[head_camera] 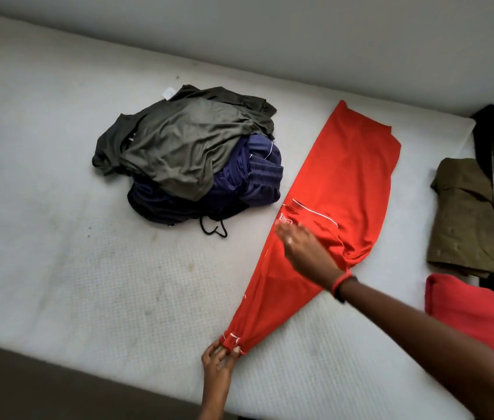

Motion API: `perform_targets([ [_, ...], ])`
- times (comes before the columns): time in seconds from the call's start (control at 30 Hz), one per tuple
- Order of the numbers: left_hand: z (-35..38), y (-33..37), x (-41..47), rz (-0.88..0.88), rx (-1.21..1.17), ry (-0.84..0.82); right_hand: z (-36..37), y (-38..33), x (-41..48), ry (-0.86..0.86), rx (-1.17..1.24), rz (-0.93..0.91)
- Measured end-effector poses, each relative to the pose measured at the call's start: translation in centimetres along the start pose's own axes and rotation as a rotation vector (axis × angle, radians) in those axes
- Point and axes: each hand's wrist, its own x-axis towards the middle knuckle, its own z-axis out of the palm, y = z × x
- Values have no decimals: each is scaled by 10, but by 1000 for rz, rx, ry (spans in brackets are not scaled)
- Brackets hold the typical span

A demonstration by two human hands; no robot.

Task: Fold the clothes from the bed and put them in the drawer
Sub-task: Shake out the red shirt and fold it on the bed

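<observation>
Orange garment (339, 189) is laid long-axis near-left to far-right on mattress (58, 237), near end pinched by left hand (220, 357), right hand (303, 250) spread flat mid-length.

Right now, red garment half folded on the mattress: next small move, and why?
Probably sweep the right hand up the red garment to flatten it. The left hand pins the near end at the mattress edge, the cloth lies lengthwise in a long strip, and creases bunch beside the right hand. Flattening first should make the crosswise fold cleaner.
</observation>
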Motion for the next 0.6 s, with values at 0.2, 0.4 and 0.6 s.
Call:
perform_targets([
  [0.2,-11,31,-16,66,86,-66,44,-65,-124,-247,87,-171],
  [0.4,-11,33,-38,160,211,-78,54,-101,-120,-201,137,10],
  [0.6,-6,52,-66,357,592,21,48,-114,-111,-226,300,-21],
])
